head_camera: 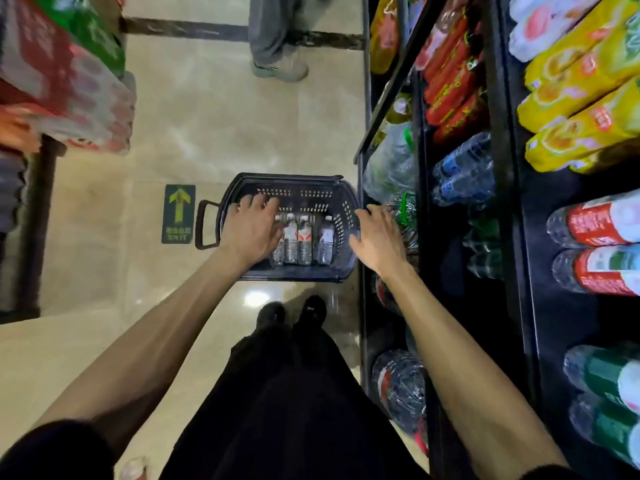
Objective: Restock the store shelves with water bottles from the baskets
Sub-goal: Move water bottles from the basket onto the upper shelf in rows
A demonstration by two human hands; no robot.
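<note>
A dark plastic basket [343, 220] stands on the floor beside the shelf unit, with several small clear water bottles [304, 242] lying side by side in it. My left hand [251, 226] reaches down over the basket's left side, fingers relaxed and spread, close to the leftmost bottle; it holds nothing. My right hand [377, 237] hovers over the basket's right rim with straight fingers, also empty. The black shelves [505, 174] on the right carry blue-label water bottles [464, 171] and red-label bottles [595, 223].
Yellow drink bottles [585, 98] and green-label bottles [609, 382] fill other shelf rows. Shrink-wrapped packs [69, 81] are stacked on the left. Another person's leg and shoe [277, 60] stand ahead in the aisle. A green exit arrow sticker [178, 213] marks the floor.
</note>
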